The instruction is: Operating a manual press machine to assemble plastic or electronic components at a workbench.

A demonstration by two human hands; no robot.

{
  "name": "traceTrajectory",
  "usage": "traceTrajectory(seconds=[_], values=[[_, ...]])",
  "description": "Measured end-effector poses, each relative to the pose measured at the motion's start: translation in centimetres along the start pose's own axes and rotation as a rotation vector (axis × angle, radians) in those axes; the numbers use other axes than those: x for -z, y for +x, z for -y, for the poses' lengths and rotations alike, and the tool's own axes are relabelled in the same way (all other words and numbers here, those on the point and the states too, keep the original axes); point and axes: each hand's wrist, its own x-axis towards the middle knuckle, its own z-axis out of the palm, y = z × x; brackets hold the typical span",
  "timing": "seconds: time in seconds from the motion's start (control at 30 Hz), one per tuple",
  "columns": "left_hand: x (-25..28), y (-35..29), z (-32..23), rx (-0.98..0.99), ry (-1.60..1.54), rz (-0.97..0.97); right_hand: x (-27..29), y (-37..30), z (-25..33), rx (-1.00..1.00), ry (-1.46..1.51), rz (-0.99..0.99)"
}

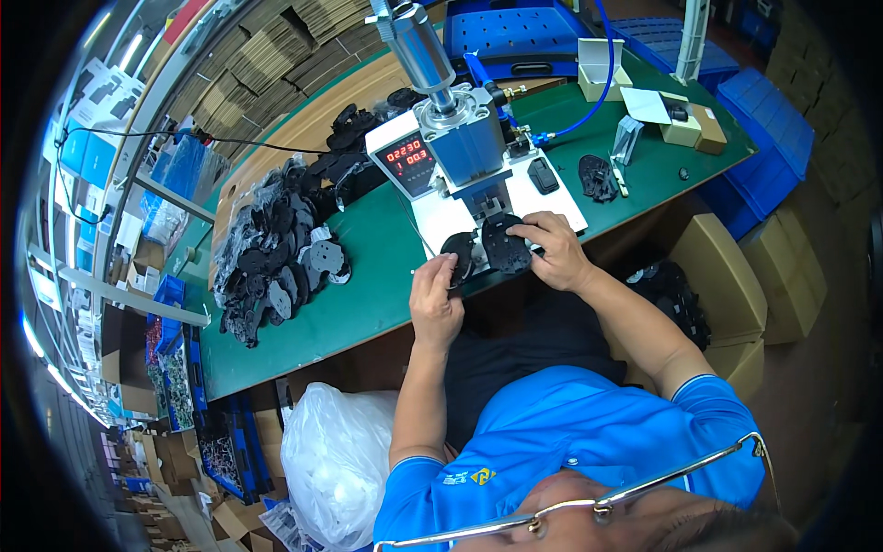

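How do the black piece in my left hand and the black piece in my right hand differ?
The left piece looks narrower in this view; the right piece shows a broader face. The left piece is off to the left of the press head, while the right piece is just in front of it. Both are black and hand-held.

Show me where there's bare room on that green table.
Widest: the green tabletop between the pile of black parts and the press, down to the front edge. Smaller: between the slim white piece and small black bit. Crowded: the press's front, where left hand and right hand hold black pieces.
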Motion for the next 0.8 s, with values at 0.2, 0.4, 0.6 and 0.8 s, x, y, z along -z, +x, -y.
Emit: traceTrajectory(seconds=[0.2, 0.4, 0.6, 0.8], values=[[-2.8, 0.8, -1.6, -0.134, -0.060, 0.054, 2.4, -1.1, -0.4, -0.091, 0.201, -0.032], [-5.4, 2.2, -1.8, -0.275, -0.012, 0.107, 8.0, -7.5, -2.0, -0.305, 0.084, -0.200], [-5.7, 2.8, -1.8, -0.340, 0.121, 0.133, 14.4, -20.9, -6.2, -0.610, -0.179, -0.223], [-5.3, 2.6, -1.6, -0.353, 0.133, 0.130, 17.0, -32.8, -8.5, -0.918, -0.356, -0.071]])
